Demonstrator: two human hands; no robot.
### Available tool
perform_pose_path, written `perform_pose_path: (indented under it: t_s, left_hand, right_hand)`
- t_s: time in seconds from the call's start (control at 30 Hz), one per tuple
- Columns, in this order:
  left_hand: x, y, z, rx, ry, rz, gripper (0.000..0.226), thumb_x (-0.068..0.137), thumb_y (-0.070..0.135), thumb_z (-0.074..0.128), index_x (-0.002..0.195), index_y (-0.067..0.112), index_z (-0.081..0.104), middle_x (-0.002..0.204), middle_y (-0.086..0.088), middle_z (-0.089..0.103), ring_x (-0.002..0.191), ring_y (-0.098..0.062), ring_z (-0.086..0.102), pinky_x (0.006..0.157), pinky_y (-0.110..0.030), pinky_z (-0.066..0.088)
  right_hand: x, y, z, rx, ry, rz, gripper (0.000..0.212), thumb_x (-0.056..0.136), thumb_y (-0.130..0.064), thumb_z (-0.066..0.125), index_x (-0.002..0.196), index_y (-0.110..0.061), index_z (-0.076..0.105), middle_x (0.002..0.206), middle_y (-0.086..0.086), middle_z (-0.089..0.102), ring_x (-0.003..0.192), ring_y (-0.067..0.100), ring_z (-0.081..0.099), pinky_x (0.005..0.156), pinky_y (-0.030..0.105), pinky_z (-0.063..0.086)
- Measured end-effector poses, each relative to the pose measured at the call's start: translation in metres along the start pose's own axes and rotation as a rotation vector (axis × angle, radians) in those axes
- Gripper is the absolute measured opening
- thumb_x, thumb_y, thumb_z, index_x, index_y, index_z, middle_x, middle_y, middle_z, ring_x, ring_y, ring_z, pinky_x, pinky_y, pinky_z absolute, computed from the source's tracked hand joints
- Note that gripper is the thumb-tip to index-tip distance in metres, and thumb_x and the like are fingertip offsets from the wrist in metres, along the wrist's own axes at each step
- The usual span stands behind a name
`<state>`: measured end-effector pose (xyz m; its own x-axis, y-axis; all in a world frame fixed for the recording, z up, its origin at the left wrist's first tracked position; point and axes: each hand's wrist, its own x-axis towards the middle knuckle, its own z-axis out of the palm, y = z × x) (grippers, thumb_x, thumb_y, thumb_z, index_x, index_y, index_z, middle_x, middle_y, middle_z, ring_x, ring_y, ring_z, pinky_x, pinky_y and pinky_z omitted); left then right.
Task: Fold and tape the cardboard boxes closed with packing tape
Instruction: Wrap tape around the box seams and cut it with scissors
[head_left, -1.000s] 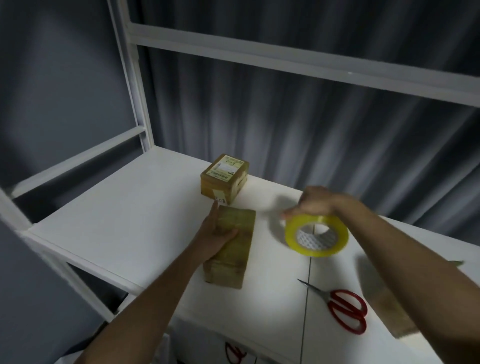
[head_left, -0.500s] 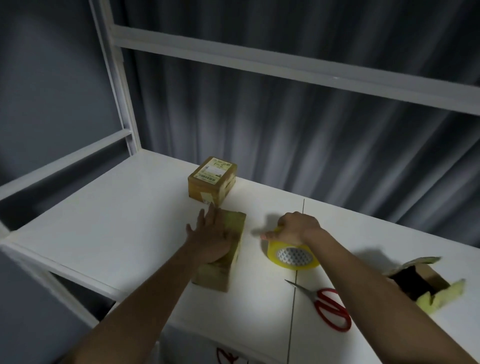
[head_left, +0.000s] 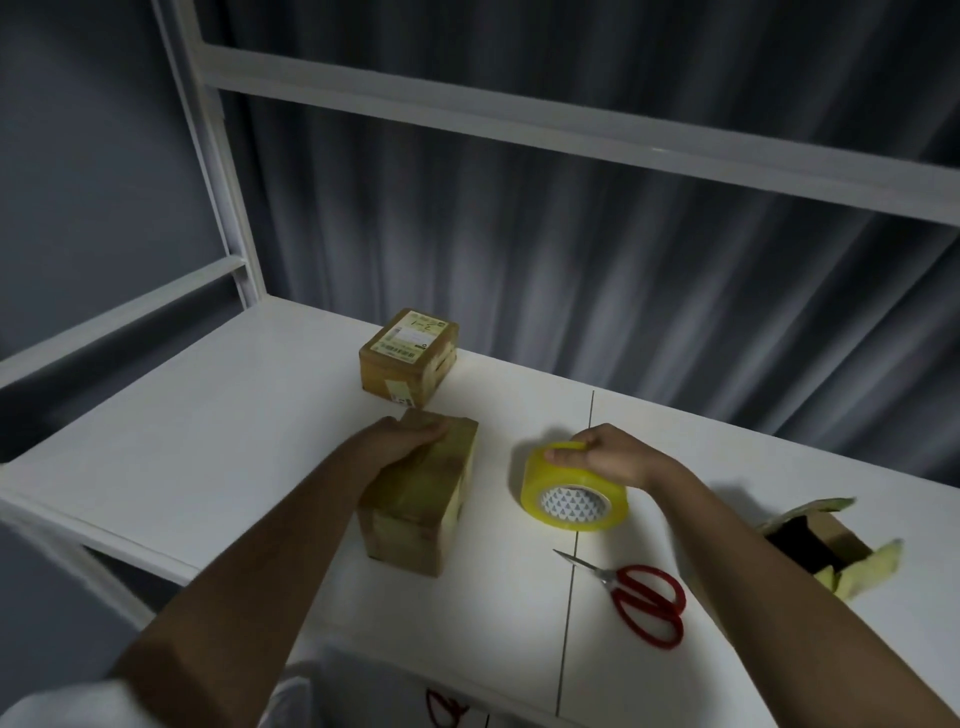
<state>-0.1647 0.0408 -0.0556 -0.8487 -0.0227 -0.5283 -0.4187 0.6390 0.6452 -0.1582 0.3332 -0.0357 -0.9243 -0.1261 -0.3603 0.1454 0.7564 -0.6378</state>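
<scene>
Head view: my left hand (head_left: 410, 441) grips the box (head_left: 421, 499). My right hand (head_left: 608, 460) holds the tape (head_left: 571, 488) beside it on the table (head_left: 208, 441).

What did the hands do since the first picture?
The right hand brought the tape down from the air onto the table and still grips it. The left hand slid toward the box's far end and curled over it. The scissors stayed put.

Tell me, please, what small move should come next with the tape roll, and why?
Probably carry the tape roll, which the right hand grips, over to the box under the left hand: roll and box sit apart.
</scene>
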Motion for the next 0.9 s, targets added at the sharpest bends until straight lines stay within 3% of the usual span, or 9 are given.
perform_pose_path:
  t_s: [0.17, 0.3, 0.37, 0.47, 0.57, 0.67, 0.8, 0.9]
  left_hand:
    - [-0.005, 0.003, 0.005, -0.072, 0.016, 0.072, 0.080, 0.081, 0.067, 0.051, 0.138, 0.012, 0.038, 0.134, -0.012, 0.050, 0.115, -0.029, 0.051, 0.086, -0.035, 0.039]
    - [-0.015, 0.012, 0.009, -0.116, 0.059, 0.321, 0.059, 0.089, 0.055, 0.049, 0.135, 0.019, 0.040, 0.134, -0.006, 0.052, 0.115, -0.023, 0.052, 0.095, -0.034, 0.040]
    - [-0.017, 0.020, 0.009, -0.114, 0.178, 0.502, 0.059, 0.090, 0.050, 0.050, 0.141, 0.024, 0.031, 0.139, -0.001, 0.046, 0.121, -0.021, 0.049, 0.098, -0.035, 0.038]
    - [-0.019, 0.021, 0.015, -0.177, 0.301, 0.633, 0.067, 0.093, 0.040, 0.053, 0.147, 0.028, 0.016, 0.146, -0.001, 0.036, 0.128, -0.024, 0.043, 0.093, -0.030, 0.036]
    - [-0.013, 0.003, 0.030, -0.214, 0.321, 0.789, 0.074, 0.085, 0.051, 0.053, 0.146, 0.039, 0.013, 0.148, 0.007, 0.033, 0.131, -0.020, 0.041, 0.100, -0.036, 0.040]
    - [-0.001, -0.012, 0.048, 0.011, 0.369, 0.915, 0.067, 0.089, 0.059, 0.044, 0.147, 0.036, 0.019, 0.153, 0.001, 0.027, 0.138, -0.021, 0.031, 0.110, -0.049, 0.033]
    - [-0.001, -0.010, 0.062, 0.210, 0.459, 0.958, 0.062, 0.090, 0.062, 0.033, 0.142, 0.029, 0.025, 0.151, -0.010, 0.031, 0.140, -0.029, 0.027, 0.110, -0.054, 0.028]
    - [0.000, -0.005, 0.066, 0.277, 0.484, 0.968, 0.064, 0.090, 0.061, 0.033, 0.142, 0.024, 0.028, 0.149, -0.012, 0.034, 0.139, -0.033, 0.030, 0.109, -0.055, 0.029]
  right_hand:
    - [-0.001, 0.004, -0.001, 0.007, 0.018, 0.000, 0.042, 0.075, -0.057, 0.071, 0.088, -0.017, 0.074, 0.087, -0.002, 0.073, 0.085, 0.015, 0.069, 0.082, 0.029, 0.052]
    - [-0.006, 0.011, -0.004, 0.075, 0.022, -0.036, 0.023, 0.085, -0.037, 0.068, 0.084, -0.015, 0.073, 0.081, 0.001, 0.070, 0.080, 0.018, 0.066, 0.079, 0.029, 0.050]
    - [-0.009, 0.014, -0.006, 0.094, 0.064, -0.066, 0.022, 0.086, -0.039, 0.067, 0.079, -0.018, 0.070, 0.076, -0.003, 0.067, 0.073, 0.015, 0.064, 0.073, 0.028, 0.049]
    - [-0.011, 0.020, -0.005, -0.004, 0.159, -0.153, 0.023, 0.087, -0.035, 0.067, 0.071, -0.021, 0.058, 0.069, -0.006, 0.054, 0.068, 0.012, 0.052, 0.064, 0.024, 0.040]
    - [-0.010, 0.030, 0.009, -0.185, 0.249, -0.211, 0.015, 0.084, -0.034, 0.069, 0.089, -0.020, 0.063, 0.094, -0.001, 0.061, 0.090, 0.019, 0.058, 0.079, 0.027, 0.045]
    - [-0.013, 0.045, 0.033, -0.432, 0.337, -0.172, 0.041, 0.086, -0.043, 0.064, 0.116, -0.015, 0.061, 0.124, 0.005, 0.060, 0.118, 0.025, 0.053, 0.095, 0.028, 0.040]
    - [-0.020, 0.056, 0.057, -0.520, 0.345, -0.190, 0.047, 0.085, -0.047, 0.058, 0.117, -0.011, 0.058, 0.123, 0.008, 0.060, 0.120, 0.027, 0.049, 0.096, 0.029, 0.033]
    - [-0.025, 0.055, 0.063, -0.512, 0.329, -0.181, 0.046, 0.084, -0.036, 0.064, 0.123, -0.015, 0.054, 0.131, 0.006, 0.052, 0.126, 0.025, 0.042, 0.099, 0.028, 0.032]
